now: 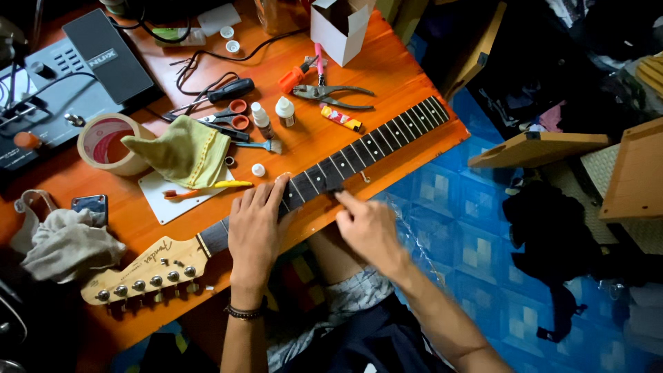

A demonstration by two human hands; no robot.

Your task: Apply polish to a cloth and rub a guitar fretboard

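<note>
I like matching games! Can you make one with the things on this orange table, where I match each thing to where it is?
Things:
1. round roll of beige tape
2. small white cardboard box
3. grey metal pliers
4. left hand

Places:
A. at the table's far edge, flaps open
B. flat on the dark fretboard of the wooden guitar neck
C. beside the folded olive-green cloth
D. just below the orange-handled tool

Pairs: 1-C, 2-A, 3-D, 4-B

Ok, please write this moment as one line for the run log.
left hand: flat on guitar neck | right hand: fingertips at neck edge | neck: lying on orange table
</note>
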